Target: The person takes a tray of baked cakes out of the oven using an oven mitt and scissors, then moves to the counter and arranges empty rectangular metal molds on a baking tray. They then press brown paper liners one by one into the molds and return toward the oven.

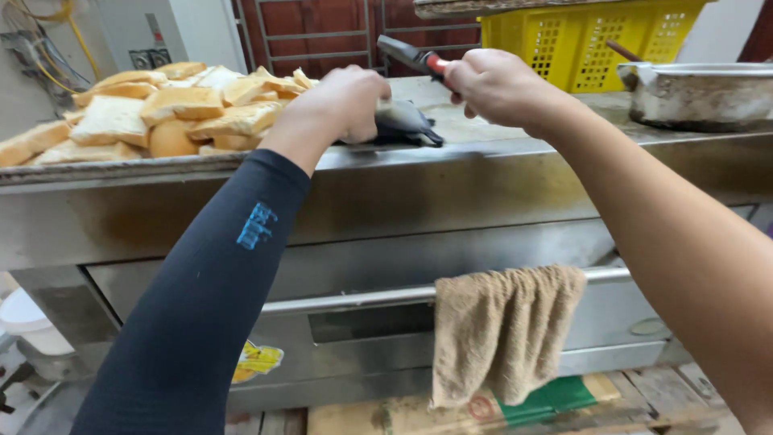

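- While the left hand (346, 101) presses down on a dark cloth-like thing (405, 125) at the upper middle of the frame, its grip is curled shut, fingers folded over the near end of that thing.
- That dark thing lies on the metal table (515, 129), its pointed far end sticking out to the right of the left grip, just below the other hand.
- Just to the right, the right hand (495, 84) is closed in a fist around a tool's red-and-black handle (415, 56), which juts up and to the left out of the grip, above the dark thing and apart from it.
- The left arm wears a dark long sleeve (201, 306); the right forearm is bare.
- Left of the left hand, a heap of sliced bread (153, 113) fills the upper left of the table top.
- Behind the right hand stands a yellow plastic crate (588, 40), and at the upper right sits a metal pan (700, 93) with a handle.
- Below the table top, a brown towel (503, 330) hangs over a horizontal metal bar (346, 300) on the steel front, lower middle of the frame.
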